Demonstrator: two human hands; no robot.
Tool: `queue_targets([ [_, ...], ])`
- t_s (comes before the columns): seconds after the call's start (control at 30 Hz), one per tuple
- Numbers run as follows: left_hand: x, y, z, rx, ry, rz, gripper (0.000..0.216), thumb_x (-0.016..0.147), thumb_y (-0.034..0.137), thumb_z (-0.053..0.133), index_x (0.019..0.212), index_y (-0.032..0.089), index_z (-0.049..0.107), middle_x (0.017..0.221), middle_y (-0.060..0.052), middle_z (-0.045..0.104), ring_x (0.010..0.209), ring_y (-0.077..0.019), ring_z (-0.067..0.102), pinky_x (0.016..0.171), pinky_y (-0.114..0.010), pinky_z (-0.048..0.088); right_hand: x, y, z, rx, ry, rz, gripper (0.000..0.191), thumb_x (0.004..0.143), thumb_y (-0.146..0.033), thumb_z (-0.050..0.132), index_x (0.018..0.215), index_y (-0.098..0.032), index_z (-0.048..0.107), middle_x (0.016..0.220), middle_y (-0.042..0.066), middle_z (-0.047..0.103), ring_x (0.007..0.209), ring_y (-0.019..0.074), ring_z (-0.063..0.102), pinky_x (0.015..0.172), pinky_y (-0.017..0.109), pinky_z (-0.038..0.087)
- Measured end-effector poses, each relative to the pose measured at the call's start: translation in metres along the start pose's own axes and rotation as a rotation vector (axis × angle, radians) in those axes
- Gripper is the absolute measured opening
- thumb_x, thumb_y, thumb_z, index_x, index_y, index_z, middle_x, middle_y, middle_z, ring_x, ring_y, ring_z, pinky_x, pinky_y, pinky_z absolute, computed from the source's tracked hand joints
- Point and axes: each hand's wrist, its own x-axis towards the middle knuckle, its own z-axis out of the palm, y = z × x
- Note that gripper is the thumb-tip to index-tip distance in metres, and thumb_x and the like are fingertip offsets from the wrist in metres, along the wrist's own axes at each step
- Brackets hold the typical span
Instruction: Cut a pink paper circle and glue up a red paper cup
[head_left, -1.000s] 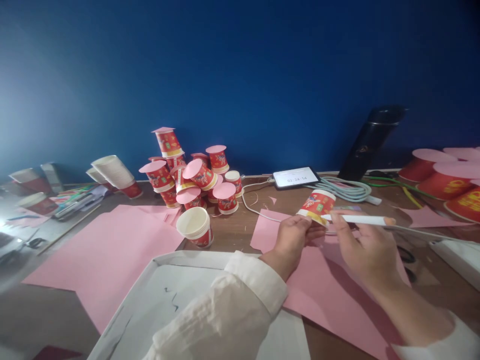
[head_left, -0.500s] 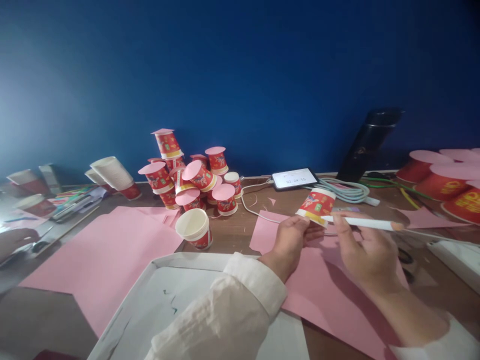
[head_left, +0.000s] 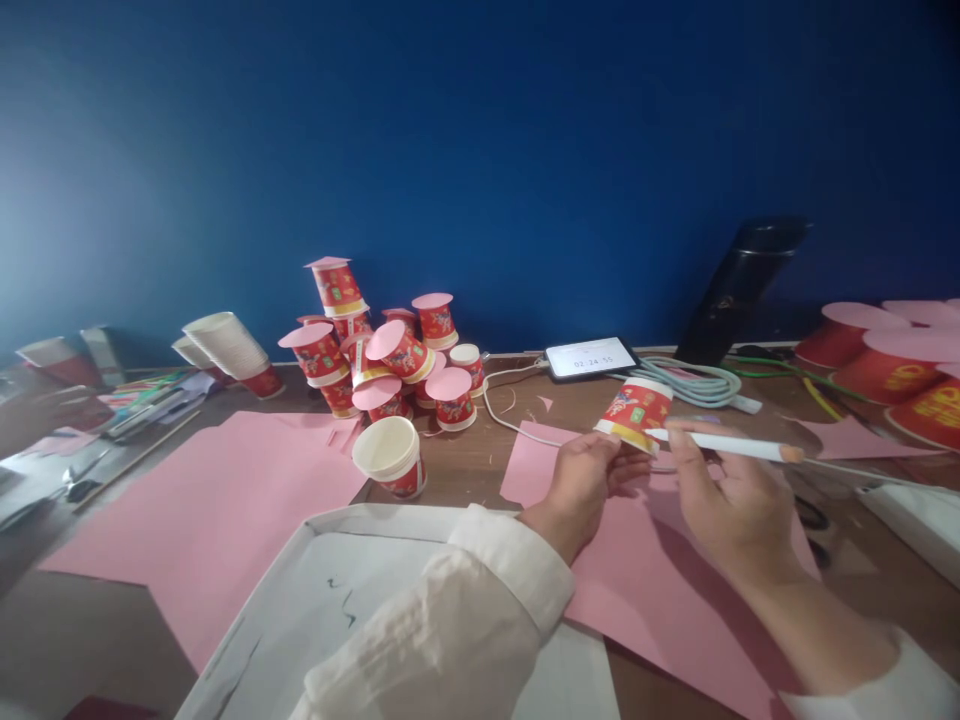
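Note:
My left hand grips a small red paper cup, held upside down on a pink paper sheet. My right hand pinches a white pencil, its tip touching the cup's lower rim. Both hands are closed. The pencil lies almost level and points left at the cup.
A heap of red cups with pink lids and an open cup stand left of centre. A large pink sheet, a white tray, a phone, a coiled cable, a black flask and big red cups surround me.
My hands have hardly moved; the pencil slid slightly right, then held still. Another person's hand appeared at the far left half a second ago and is gone now.

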Motion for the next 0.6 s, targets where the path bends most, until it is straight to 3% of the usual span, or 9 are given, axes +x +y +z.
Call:
queue_targets([
  [0.37, 0.0016, -0.0031, -0.0043, 0.042, -0.039, 0.024, 0.022, 0.089, 0.032, 0.066, 0.096, 0.011, 0.067, 0.092, -0.018, 0.078, 0.080, -0.0239, 0.077, 0.054, -0.023, 0.050, -0.0011, 0.0079, 0.0030, -0.079, 0.061, -0.091, 0.032, 0.103, -0.042, 0.054, 0.102, -0.018, 0.075, 0.089, 0.010, 0.081, 0.073, 0.0222, 0.073, 0.070, 0.034, 0.054],
  [0.6, 0.0039, -0.0097, -0.0070, 0.072, -0.089, 0.070, 0.032, 0.080, 0.042, 0.077, 0.090, 0.013, 0.068, 0.087, -0.015, 0.077, 0.079, -0.0255, 0.076, 0.055, -0.026, 0.051, 0.0025, 0.0007, 0.0007, -0.042, 0.061, -0.141, 0.027, 0.103, -0.037, 0.057, 0.101, -0.019, 0.076, 0.092, 0.010, 0.082, 0.084, 0.0236, 0.076, 0.072, 0.032, 0.053],
])
